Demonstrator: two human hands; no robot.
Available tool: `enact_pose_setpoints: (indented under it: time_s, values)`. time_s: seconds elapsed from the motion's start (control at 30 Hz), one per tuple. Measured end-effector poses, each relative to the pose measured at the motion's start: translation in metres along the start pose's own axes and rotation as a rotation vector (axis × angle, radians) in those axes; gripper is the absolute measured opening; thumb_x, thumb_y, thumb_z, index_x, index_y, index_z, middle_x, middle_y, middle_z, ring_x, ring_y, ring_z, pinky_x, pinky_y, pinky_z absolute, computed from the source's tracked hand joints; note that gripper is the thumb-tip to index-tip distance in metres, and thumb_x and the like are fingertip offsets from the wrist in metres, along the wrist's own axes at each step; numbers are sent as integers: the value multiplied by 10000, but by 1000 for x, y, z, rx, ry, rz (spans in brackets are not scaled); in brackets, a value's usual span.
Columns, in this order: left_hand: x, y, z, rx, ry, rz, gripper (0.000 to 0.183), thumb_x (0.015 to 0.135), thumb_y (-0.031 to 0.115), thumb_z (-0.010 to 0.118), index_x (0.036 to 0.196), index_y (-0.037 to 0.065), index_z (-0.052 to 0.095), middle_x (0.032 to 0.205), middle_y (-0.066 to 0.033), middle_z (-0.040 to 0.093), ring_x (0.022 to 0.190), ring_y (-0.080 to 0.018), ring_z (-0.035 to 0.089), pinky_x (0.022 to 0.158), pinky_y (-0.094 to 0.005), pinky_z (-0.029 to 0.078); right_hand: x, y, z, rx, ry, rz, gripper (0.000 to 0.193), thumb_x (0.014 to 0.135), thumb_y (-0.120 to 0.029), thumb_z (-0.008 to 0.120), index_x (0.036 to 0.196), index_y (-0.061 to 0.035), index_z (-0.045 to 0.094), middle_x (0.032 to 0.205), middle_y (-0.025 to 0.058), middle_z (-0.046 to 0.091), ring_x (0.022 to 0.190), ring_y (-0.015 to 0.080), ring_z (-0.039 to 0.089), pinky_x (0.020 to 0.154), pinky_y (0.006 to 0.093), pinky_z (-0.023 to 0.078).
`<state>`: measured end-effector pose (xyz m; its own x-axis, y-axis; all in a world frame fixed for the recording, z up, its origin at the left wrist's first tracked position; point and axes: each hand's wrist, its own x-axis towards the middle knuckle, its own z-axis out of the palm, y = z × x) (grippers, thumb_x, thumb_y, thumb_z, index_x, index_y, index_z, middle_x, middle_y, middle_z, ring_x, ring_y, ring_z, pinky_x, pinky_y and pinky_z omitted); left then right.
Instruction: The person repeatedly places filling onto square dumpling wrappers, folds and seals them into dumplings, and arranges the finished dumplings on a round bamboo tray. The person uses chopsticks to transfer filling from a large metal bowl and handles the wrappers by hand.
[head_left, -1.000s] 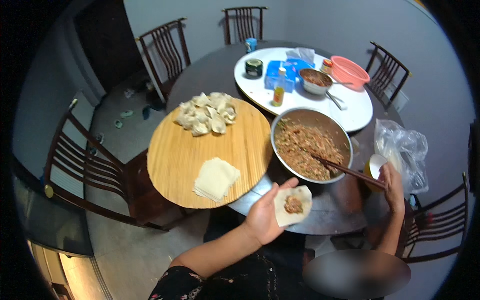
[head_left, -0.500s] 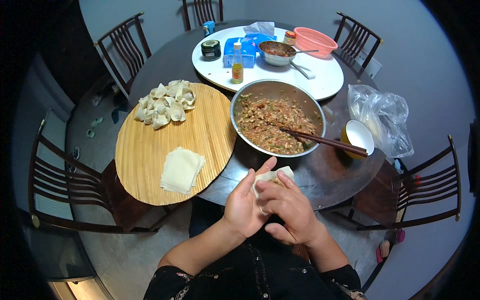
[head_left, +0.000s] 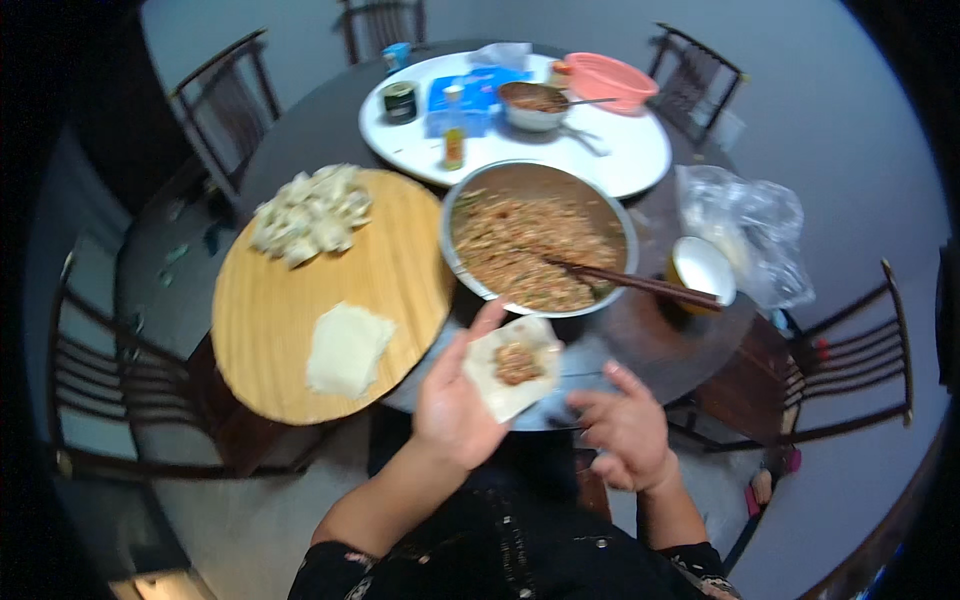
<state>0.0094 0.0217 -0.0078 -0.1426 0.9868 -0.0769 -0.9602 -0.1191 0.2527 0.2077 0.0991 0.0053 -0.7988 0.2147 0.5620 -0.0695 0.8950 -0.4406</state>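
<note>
Across the fingers and palm of my left hand (head_left: 455, 405) lies a flat, pale wonton wrapper (head_left: 507, 402), with a lump of meat filling (head_left: 517, 362) on its middle. My right hand (head_left: 632, 432) is to the right of the wrapper, apart from it, fingers spread and holding nothing; its fingertips are blurred. Just beyond my hands stands a steel bowl of minced filling (head_left: 535, 235), a pair of dark chopsticks (head_left: 650, 284) resting over its right rim. On the round wooden board (head_left: 270, 350) at left are a stack of square wrappers (head_left: 348, 350) and a pile of folded wontons (head_left: 313, 213).
A white turntable (head_left: 620, 165) at the back carries a sauce bottle (head_left: 454, 145), a dark jar (head_left: 400, 102), a blue tissue pack (head_left: 470, 105), a smaller bowl (head_left: 535, 108) and a pink basket (head_left: 612, 83). Right of the filling stand a yellow-and-white bowl (head_left: 703, 268) and plastic bags (head_left: 745, 220). Chairs surround the table.
My right hand has drawn away to the right from the wrapper. The wrapper now lies spread out on my left hand with its filling showing. The whole view has shifted slightly.
</note>
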Motion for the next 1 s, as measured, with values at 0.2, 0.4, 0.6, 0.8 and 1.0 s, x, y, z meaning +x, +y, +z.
enact_pose_setpoints:
  time_s: [0.2, 0.4, 0.6, 0.8, 1.0]
  values:
    - [-4, 4, 3, -85, 37, -10, 509, 985, 366, 274, 1435, 127, 266, 1378, -244, 387, 1266, -493, 346, 1050, -604, 279, -38, 90, -104, -275, 502, 498, 382, 942, -228, 409, 751, 17, 631, 585, 61, 521, 629, 222, 586, 1029, 486, 346]
    - [-4, -2, 5, -77, 6, -37, 515, 982, 373, 293, 1409, 85, 306, 1366, -248, 399, 1272, -481, 345, 1056, -592, 278, 0, 134, -129, -343, 103, 681, 527, 957, -382, 412, 726, 40, 628, 576, 94, 506, 552, 200, 487, 599, 374, 412]
    - [-6, 1, -1, -99, 30, -46, 573, 975, 393, 315, 1320, -62, 355, 1354, -276, 401, 1284, -447, 349, 1078, -555, 265, 4, 147, -137, -267, -47, 928, 573, 955, -405, 377, 656, 45, 568, 639, 159, 600, 624, 265, 572, 649, 361, 435]
    - [-8, 2, 0, -112, 52, -29, 623, 975, 458, 266, 1336, -43, 352, 1356, -275, 397, 1287, -432, 353, 1085, -538, 265, -50, 78, -124, 15, 598, 475, 632, 963, -514, 331, 1002, 43, 627, 787, 141, 670, 724, 209, 613, 835, 376, 452]
    - [-2, -14, 6, -134, 30, -40, 612, 970, 482, 290, 1308, -18, 392, 1302, -239, 467, 1235, -383, 438, 1052, -484, 331, -1, -20, -12, -2, 91, 66, 553, 908, -552, 420, 666, -69, 536, 637, 67, 487, 1008, 320, 634, 1046, 550, 286]
